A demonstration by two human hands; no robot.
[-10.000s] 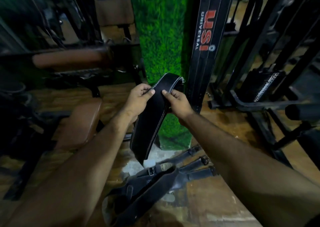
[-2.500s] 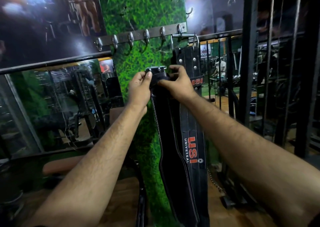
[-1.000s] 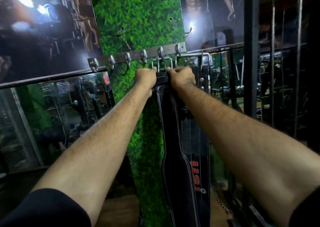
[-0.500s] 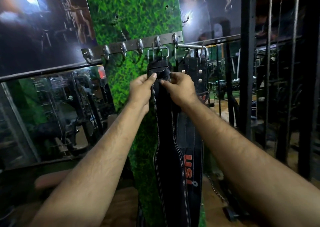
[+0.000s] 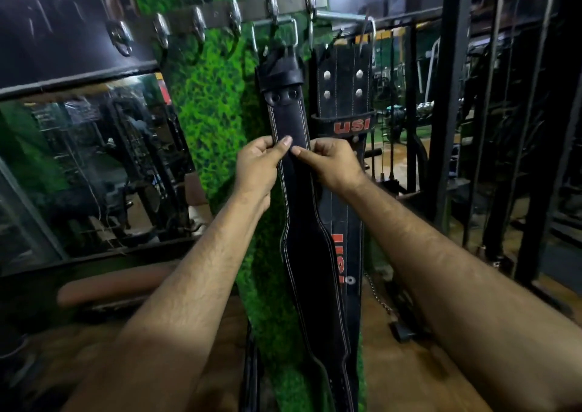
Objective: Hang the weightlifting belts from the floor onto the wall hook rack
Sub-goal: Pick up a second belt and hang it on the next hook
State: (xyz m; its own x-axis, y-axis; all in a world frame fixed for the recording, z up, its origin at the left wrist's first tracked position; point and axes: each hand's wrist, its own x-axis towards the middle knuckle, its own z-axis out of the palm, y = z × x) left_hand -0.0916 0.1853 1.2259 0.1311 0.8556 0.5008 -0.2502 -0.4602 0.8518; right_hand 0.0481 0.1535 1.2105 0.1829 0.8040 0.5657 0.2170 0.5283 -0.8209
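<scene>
On the green turf wall panel [image 5: 214,103], a metal hook rack [image 5: 252,5] is mounted near the top of the view, with a row of chrome hooks along it. A plain black belt [image 5: 302,222] with white stitching is seen hanging from one hook by its steel buckle [image 5: 274,34], the strap running straight down the panel and widening toward its lower half. Just beside it on the right, partly overlapped by it, a second belt [image 5: 343,90] marked "USI" in red is hung by its own buckle from a horizontal steel peg [image 5: 340,16] at the rack's end.

The plain black belt is gripped at its narrow upper section, below the two rivets. The left hand [image 5: 258,167] is curled round the strap's left edge, thumb laid across the front face. The right hand [image 5: 333,164] pinches the right edge, thumb pointing toward the left thumb; the two thumbs nearly meet.

A mirror [image 5: 94,166] is noted left of the panel, a brown padded bench [image 5: 116,289] below it, and black machine uprights [image 5: 447,128] to the right. Wooden floor [image 5: 409,374] is visible underneath.
</scene>
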